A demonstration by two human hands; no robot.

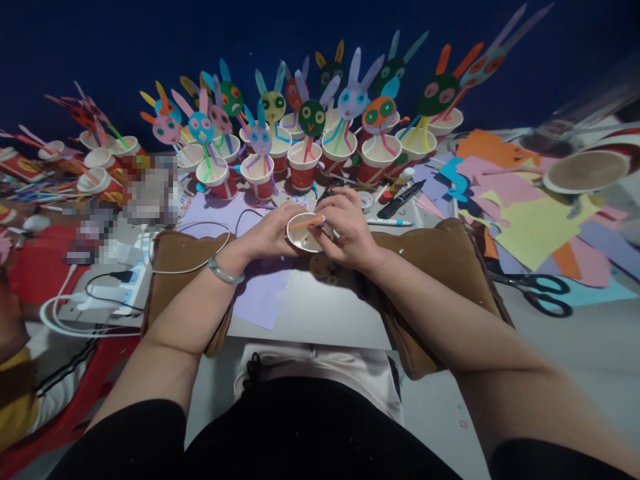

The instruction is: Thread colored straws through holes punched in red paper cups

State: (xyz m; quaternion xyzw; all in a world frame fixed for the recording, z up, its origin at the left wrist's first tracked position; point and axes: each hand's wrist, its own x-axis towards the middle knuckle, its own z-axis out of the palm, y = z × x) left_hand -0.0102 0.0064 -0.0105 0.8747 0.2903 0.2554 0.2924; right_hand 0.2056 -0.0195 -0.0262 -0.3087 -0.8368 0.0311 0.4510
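A paper cup (300,241) is tilted so that its white inside faces me, above the front of the table. My left hand (274,230) wraps round the cup's left side, with a bangle on that wrist. At the cup's mouth, my right hand (345,230) is closed with its fingertips on an orange stick-like piece (313,222), perhaps a straw; a bit of purple shows by the fingers. Part of the cup's right rim is hidden by that hand. Below the cup, a small yellowish round piece (323,268) lies on the table.
Rabbit-faced straw figures in red cups (304,163) crowd the back. Brown cushions (440,280) lie under my forearms. Coloured paper (530,227) and black-handled scissors (545,293) are at right. A power strip (120,290), cables and another person's arm (13,303) are at left.
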